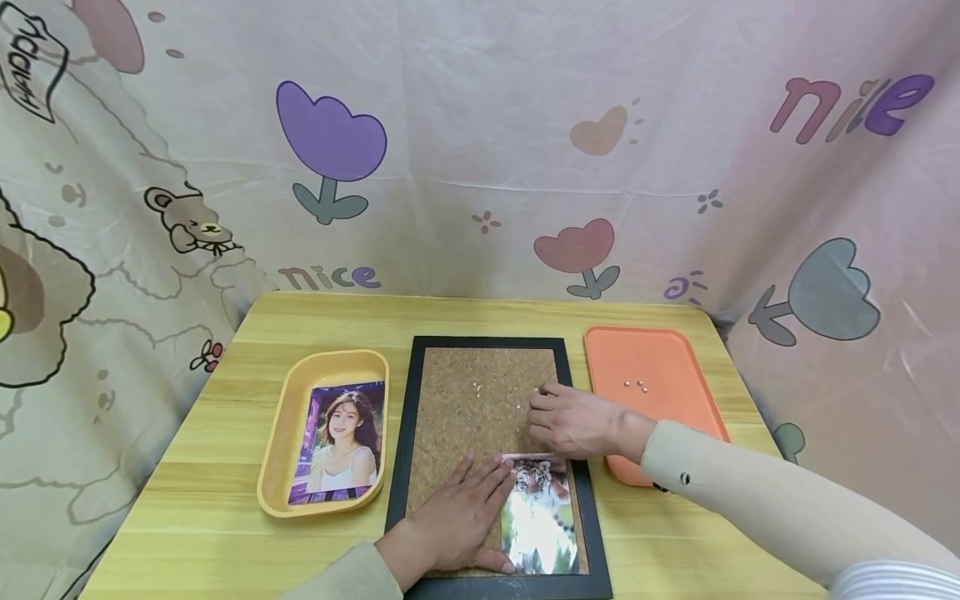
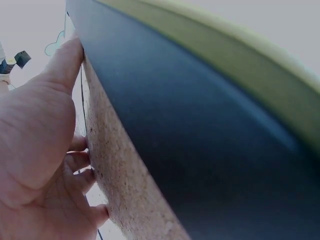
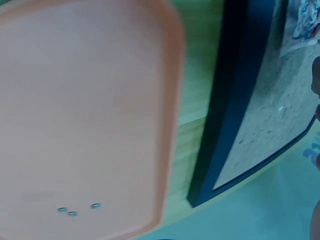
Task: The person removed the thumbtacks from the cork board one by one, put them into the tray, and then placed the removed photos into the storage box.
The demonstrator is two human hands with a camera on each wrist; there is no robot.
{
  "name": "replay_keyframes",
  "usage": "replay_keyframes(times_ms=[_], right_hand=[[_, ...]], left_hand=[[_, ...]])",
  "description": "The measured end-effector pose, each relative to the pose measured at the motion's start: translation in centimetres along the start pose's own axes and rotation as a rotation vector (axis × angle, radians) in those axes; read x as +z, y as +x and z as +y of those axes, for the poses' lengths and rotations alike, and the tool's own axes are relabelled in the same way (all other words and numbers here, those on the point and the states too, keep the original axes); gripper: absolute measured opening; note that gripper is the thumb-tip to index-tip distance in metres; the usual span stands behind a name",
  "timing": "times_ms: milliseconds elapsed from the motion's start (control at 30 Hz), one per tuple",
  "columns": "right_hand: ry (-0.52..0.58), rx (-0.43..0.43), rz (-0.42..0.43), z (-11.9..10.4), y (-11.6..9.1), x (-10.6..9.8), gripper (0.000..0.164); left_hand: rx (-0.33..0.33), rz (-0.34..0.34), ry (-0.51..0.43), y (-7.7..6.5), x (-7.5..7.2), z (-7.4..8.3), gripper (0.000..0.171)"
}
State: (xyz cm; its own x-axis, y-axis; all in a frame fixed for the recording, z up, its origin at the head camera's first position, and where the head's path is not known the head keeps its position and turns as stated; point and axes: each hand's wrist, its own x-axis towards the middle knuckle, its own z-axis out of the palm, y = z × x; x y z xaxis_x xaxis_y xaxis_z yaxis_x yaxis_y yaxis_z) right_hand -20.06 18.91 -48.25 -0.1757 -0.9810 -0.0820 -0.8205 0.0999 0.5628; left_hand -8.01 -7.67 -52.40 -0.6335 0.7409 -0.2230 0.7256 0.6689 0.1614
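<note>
A black-framed cork board [image 1: 468, 371] lies on the table. On its lower right part is a tiger photo [image 1: 536, 517], upright to me. My left hand [image 1: 461, 521] rests on the board with fingers spread; its fingertips touch the photo's upper left corner and its thumb the lower left edge. In the left wrist view the left palm [image 2: 30, 145] shows beside the cork. Just above the photo, my right hand [image 1: 573, 421] is over the board with fingers bent. Whatever may be between those fingertips is hidden. Tiny bright specks [image 1: 477, 388] dot the cork.
On the left stands a yellow tray [image 1: 273, 467] holding a portrait photo [image 1: 345, 442] above other purple prints. An orange tray [image 1: 660, 354] with three small metal pieces [image 3: 72, 213] lies to the right, under my right forearm. A printed curtain [image 1: 465, 150] hangs behind the table [image 1: 195, 492].
</note>
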Motion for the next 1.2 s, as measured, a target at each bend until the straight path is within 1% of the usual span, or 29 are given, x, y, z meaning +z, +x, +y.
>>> replay_keyframes(times_ms=[233, 367, 433, 533, 633, 800, 900, 1000, 1133, 1200], right_hand=[[0.036, 0.038, 0.015, 0.3, -2.4, 1.0, 0.019], [0.069, 0.077, 0.025, 0.6, -4.1, 1.8, 0.014], [0.092, 0.102, 0.031, 0.8, -5.0, 2.3, 0.013], [0.122, 0.145, 0.04, 1.2, -6.5, 3.0, 0.018], [0.128, 0.191, 0.036, 1.8, -8.0, 3.7, 0.021], [0.13, 0.268, 0.021, 3.0, -10.6, 4.7, 0.017], [0.141, 0.311, 0.026, 3.7, -12.3, 5.3, 0.014], [0.173, 0.374, 0.018, 4.2, -14.0, 5.7, 0.013], [0.224, 0.47, -0.009, 4.5, -16.1, 6.3, 0.016], [0.233, 0.505, -0.015, 4.7, -16.9, 6.5, 0.017]], left_hand=[[0.002, -0.001, -0.007, 0.0, 0.0, 0.0, 0.109], [0.001, -0.004, -0.008, 0.0, 0.0, 0.0, 0.109], [-0.001, -0.005, -0.007, 0.0, 0.1, 0.0, 0.109], [0.002, -0.003, -0.006, 0.0, 0.1, -0.1, 0.109], [0.012, 0.006, -0.014, 0.0, 0.1, -0.1, 0.109], [0.022, 0.02, -0.026, 0.1, 0.0, -0.2, 0.109], [0.024, 0.025, -0.024, 0.1, 0.0, -0.2, 0.109], [0.023, 0.025, -0.026, 0.1, 0.0, -0.2, 0.109], [0.018, 0.014, -0.034, 0.1, 0.0, -0.2, 0.109], [0.014, 0.006, -0.038, 0.1, -0.1, -0.2, 0.109]])
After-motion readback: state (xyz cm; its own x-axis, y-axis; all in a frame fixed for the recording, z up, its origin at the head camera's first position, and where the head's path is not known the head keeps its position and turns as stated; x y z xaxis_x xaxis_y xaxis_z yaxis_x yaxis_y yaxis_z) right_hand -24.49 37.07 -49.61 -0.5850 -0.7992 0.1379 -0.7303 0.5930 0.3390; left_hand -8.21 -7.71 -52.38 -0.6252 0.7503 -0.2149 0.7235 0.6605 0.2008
